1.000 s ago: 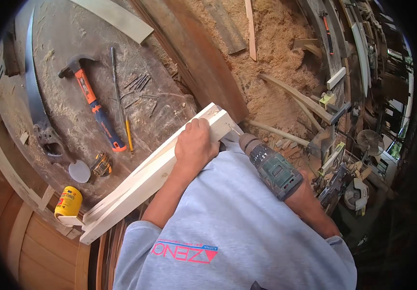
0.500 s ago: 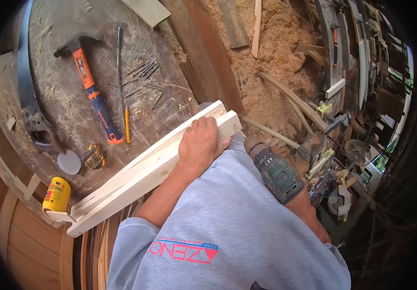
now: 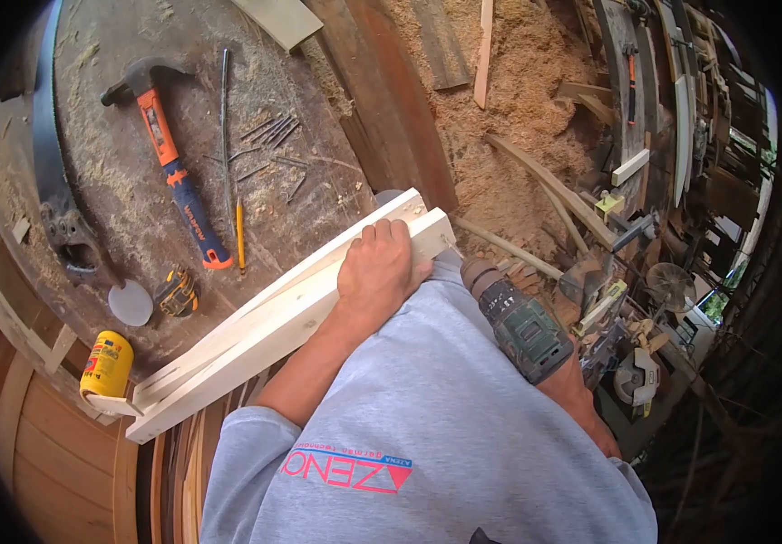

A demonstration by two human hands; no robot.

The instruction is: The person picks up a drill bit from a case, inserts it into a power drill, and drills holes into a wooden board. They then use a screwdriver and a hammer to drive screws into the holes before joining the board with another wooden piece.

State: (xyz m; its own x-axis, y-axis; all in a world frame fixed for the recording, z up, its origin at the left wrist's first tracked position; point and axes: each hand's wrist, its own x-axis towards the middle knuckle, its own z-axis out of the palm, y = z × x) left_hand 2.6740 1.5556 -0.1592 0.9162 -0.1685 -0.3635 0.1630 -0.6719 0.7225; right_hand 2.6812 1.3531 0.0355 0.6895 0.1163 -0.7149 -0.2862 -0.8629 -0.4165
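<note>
My left hand (image 3: 374, 272) is wrapped over a pale wooden board (image 3: 309, 313) near its far end and grips it. A second pale board (image 3: 273, 283) lies alongside, at a slight angle to the first. In my right hand (image 3: 565, 385) is a green cordless drill (image 3: 529, 328), held at the right of the boards. The thin bit of the drill points at the end face of the nearer board and appears to meet it. My right fingers are mostly hidden behind the drill body and grey shirt.
On the worktable (image 3: 309, 118) lie a claw hammer (image 3: 173, 172), handsaw (image 3: 55, 181), several nails (image 3: 273, 131), a pencil (image 3: 240, 234) and a tape measure (image 3: 176, 292). A yellow glue container (image 3: 107, 363) stands by the boards' near end. Wood shavings (image 3: 518, 109) and a circular saw (image 3: 636, 376) are beyond.
</note>
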